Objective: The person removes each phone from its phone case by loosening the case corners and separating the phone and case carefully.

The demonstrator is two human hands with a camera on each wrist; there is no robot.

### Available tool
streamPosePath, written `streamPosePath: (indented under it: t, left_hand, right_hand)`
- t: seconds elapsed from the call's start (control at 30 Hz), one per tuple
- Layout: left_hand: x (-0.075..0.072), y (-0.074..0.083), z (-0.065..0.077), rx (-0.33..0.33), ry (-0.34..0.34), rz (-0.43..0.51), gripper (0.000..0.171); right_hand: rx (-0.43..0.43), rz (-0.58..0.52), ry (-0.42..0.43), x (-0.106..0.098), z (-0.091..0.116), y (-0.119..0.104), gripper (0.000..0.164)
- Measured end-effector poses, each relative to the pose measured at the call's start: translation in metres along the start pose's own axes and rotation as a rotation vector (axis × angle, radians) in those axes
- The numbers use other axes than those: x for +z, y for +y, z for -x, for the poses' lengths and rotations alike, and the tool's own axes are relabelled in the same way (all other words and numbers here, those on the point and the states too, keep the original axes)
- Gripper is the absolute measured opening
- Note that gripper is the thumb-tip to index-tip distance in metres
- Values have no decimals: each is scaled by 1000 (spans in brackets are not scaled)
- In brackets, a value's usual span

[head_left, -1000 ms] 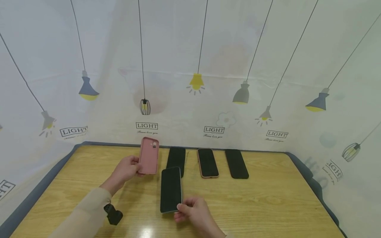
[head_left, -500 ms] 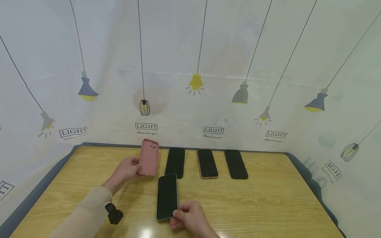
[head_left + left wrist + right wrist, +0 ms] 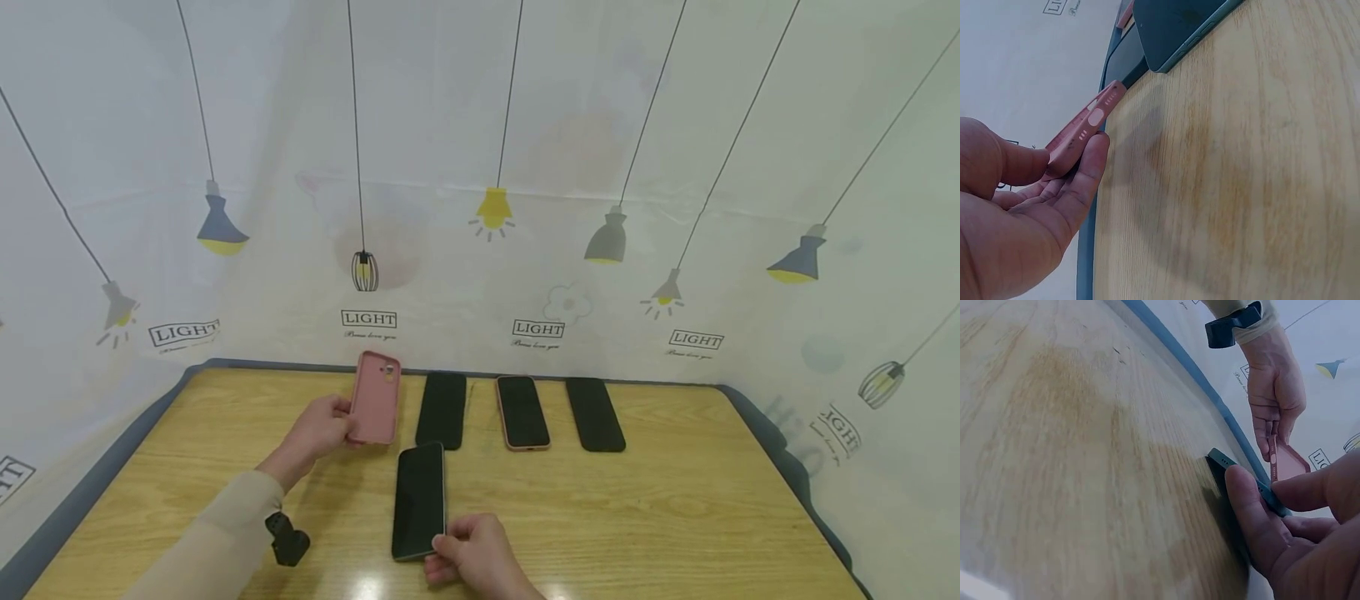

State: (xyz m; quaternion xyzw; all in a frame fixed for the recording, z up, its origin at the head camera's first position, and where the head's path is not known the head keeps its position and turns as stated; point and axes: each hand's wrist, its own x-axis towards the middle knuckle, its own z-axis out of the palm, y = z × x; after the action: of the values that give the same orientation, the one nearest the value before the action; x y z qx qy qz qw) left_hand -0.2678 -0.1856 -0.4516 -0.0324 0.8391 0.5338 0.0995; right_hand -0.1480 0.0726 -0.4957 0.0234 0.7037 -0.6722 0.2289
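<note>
My left hand (image 3: 320, 429) pinches a pink phone case (image 3: 376, 398) by its lower left edge, thumb on one side and fingers beneath. The case's hollow inside and camera cutout face up in the head view; its side with button shapes shows in the left wrist view. Lower down, my right hand (image 3: 480, 552) pinches the bottom right corner of a phone (image 3: 418, 502) with a dark screen and a greenish edge. The right wrist view shows this phone's end (image 3: 1221, 457) between thumb and fingers, tilted above the table.
Along the table's back lie a black phone-shaped slab (image 3: 442, 410), a dark-screened phone in a pink-orange case (image 3: 523, 412) and another black slab (image 3: 596, 414). A lamp-print cloth (image 3: 450, 125) hangs behind the wooden table (image 3: 637, 517). A black device (image 3: 287, 540) is on my left wrist.
My right hand has drawn the phone down and slightly left, uncovering the lower part of the black slab behind it. The left hand and pink case have hardly moved.
</note>
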Motion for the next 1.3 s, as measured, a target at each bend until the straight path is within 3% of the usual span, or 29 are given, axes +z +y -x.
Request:
streamPosePath:
  t: [0.13,0.33,0.47,0.73,1.03,1.2,1.3]
  left_hand:
    - [0,0,1,2,4,-9,35]
    - [0,1,1,-1,-1,-17,37]
    - [-1,2,1,-13,2,-28,35]
    - [-1,3,2,-13,6,-42,35]
    - [-2,0,2,-7,8,-52,35]
    - [-2,1,2,-21,7,-45,34]
    - [-3,1,1,-31,7,-46,34]
  right_hand:
    - [-26,103,1,-1,1,-4,13]
    - [-134,483,-3,-3,3,-12,30]
    - [-199,673,9,-3,3,-16,38]
    - [-170,804,21,-1,1,-19,39]
    - [-101,885,-26,-1,-6,-17,31]
    - [-122,918,-38,-3,-7,-19,28]
    - [-179,924,-31,-6,-7,-21,28]
